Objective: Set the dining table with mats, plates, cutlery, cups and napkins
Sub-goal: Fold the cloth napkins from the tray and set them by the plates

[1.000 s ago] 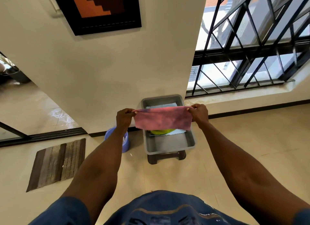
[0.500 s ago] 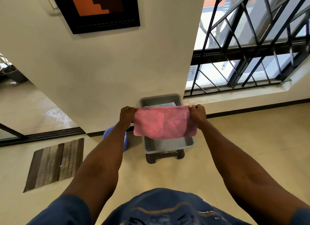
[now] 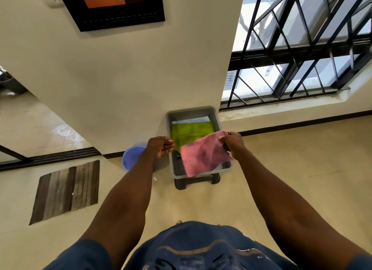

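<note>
My right hand [image 3: 233, 142] pinches the top corner of a pink cloth napkin [image 3: 203, 154], which hangs slanted over a grey plastic tub [image 3: 171, 116]. My left hand [image 3: 161, 146] is just left of the cloth, fingers loosely bent, holding nothing. Inside the tub lies a green cloth [image 3: 191, 132] on top of a pale folded one [image 3: 189, 120]. The tub stands on a small dark stool [image 3: 196, 182] against the wall.
A blue plastic basin [image 3: 131, 156] sits on the floor left of the tub. A striped brown doormat [image 3: 66, 191] lies at the left by a sliding door track. A barred window [image 3: 302, 48] fills the upper right.
My left hand has let go of the pink napkin. The cloth, stretched between both hands before, now hangs from my right hand alone, uncovering the green cloth in the tub.
</note>
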